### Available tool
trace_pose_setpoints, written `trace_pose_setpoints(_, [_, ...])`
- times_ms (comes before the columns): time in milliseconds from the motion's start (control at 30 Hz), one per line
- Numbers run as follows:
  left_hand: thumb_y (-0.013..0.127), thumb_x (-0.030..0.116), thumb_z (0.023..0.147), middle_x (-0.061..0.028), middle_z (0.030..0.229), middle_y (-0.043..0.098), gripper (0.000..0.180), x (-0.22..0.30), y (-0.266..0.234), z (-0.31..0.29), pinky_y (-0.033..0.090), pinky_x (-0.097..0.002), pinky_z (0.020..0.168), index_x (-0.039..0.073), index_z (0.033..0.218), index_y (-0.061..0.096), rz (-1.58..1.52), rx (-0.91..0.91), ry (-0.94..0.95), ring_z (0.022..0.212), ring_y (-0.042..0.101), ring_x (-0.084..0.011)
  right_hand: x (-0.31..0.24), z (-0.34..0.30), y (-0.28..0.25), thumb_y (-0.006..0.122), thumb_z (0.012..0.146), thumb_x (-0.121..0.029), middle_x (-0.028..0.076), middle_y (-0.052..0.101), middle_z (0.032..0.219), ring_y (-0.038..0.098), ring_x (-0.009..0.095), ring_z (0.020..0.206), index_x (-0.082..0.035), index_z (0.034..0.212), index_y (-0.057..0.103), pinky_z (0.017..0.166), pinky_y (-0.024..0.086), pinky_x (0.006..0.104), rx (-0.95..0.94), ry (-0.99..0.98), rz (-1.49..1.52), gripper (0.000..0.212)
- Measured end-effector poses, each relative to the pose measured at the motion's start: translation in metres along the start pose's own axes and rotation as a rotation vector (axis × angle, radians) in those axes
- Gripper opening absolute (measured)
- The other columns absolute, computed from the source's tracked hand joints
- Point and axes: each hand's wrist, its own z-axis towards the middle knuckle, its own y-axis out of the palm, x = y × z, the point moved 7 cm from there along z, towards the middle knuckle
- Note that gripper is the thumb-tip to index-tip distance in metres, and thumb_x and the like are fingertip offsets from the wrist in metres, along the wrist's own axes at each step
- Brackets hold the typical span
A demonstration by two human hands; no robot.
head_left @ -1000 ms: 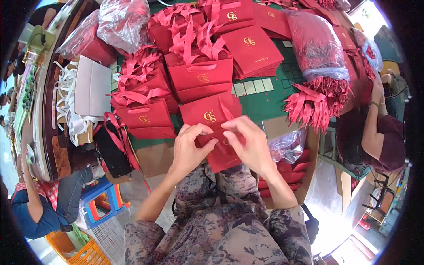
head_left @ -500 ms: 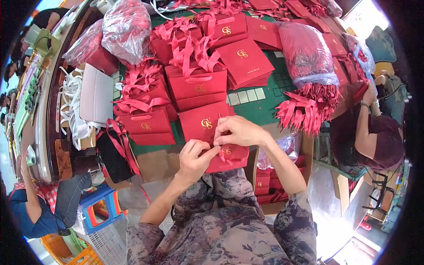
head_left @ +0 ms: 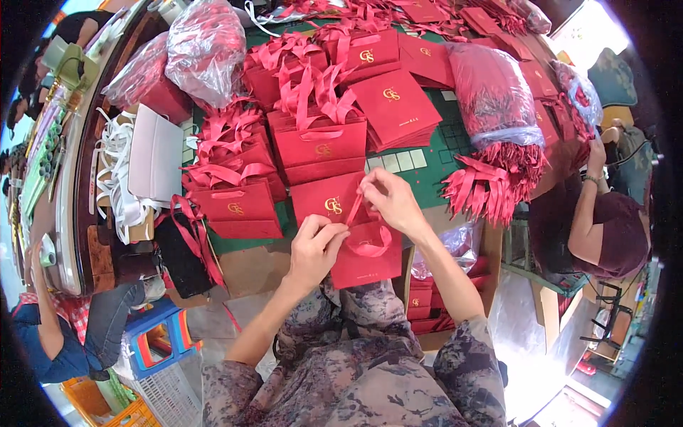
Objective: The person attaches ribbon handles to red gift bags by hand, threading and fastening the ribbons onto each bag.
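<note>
A small red paper gift bag point(head_left: 364, 268) lies at the table's near edge, over my lap. Its red ribbon point(head_left: 354, 208) runs taut between my hands, and a loose loop of it hangs over the bag's front. My left hand point(head_left: 315, 248) is closed in a pinch at the bag's upper left edge, on the ribbon's lower part. My right hand point(head_left: 393, 203) pinches the ribbon higher up, to the right. Beneath and beyond my hands lies another red bag point(head_left: 316, 196) with a gold emblem.
Stacks of red bags with ribbon handles point(head_left: 320, 146) cover the green mat point(head_left: 427, 181). Plastic-wrapped bundles point(head_left: 494, 92) stand at right and far left. A carton of red bags point(head_left: 491, 274) is by my right knee. Co-workers sit at either side; one arm point(head_left: 589, 206) shows at right.
My right hand has moved up and right from my left hand, drawing the ribbon out between them. The ribbon loop and more of the bag's front now show.
</note>
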Motion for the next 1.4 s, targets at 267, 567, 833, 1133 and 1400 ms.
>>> trace_pose_setpoints(267, [0.079,0.003,0.076,-0.0088,0.083,0.057,0.016,0.003,0.009,0.006,0.05,-0.0357,0.066,0.005,0.089,0.071,0.023,-0.017,0.003,0.075,0.06,-0.025,-0.012,-0.011,-0.006,0.067,0.088,-0.01,0.014,0.07,0.075,0.069,0.021,0.066,0.004,0.094,0.064,0.062,0.053,0.0329,0.269,-0.126,-0.453,0.015])
trace_pose_setpoints(567, [0.077,0.004,0.078,-0.0108,0.09,0.058,0.019,-0.002,0.014,0.003,0.051,-0.037,0.071,0.005,0.096,0.07,0.027,-0.078,-0.072,0.083,0.061,-0.0275,0.001,0.003,0.014,0.072,0.082,-0.015,0.019,0.069,0.079,0.068,0.038,0.077,-0.001,0.088,0.065,0.067,0.053,0.0451,0.309,-0.204,-0.739,0.018])
trace_pose_setpoints(833, [0.087,0.028,0.071,-0.0186,0.115,0.054,0.079,0.006,0.01,-0.023,0.049,-0.0455,0.089,0.002,0.134,0.048,0.215,-0.195,-0.355,0.108,0.055,-0.0366,0.001,-0.004,-0.005,0.068,0.087,-0.012,0.006,0.064,0.072,0.061,0.015,0.064,0.0,0.088,0.062,0.061,0.049,0.0301,0.313,-0.135,-0.258,0.014])
trace_pose_setpoints(1133, [0.077,0.005,0.079,-0.0269,0.112,0.06,0.074,0.019,0.029,-0.023,0.051,-0.0471,0.087,0.004,0.137,0.031,-0.3,-0.139,-0.47,0.101,0.063,-0.0443,-0.02,-0.025,-0.027,0.064,0.093,-0.006,-0.004,0.056,0.075,0.05,0.002,0.067,-0.002,0.091,0.058,0.061,0.043,0.0213,0.376,-0.227,0.094,0.007])
trace_pose_setpoints(1400, [0.069,-0.001,0.081,-0.03,0.119,0.06,0.063,0.008,0.031,-0.012,0.049,-0.0437,0.093,0.004,0.134,0.035,-0.178,-0.426,-0.41,0.112,0.062,-0.0456,-0.016,0.006,-0.049,0.068,0.091,-0.013,0.003,0.063,0.072,0.06,0.009,0.067,-0.001,0.09,0.06,0.063,0.05,0.0261,0.504,-0.276,-0.181,0.014])
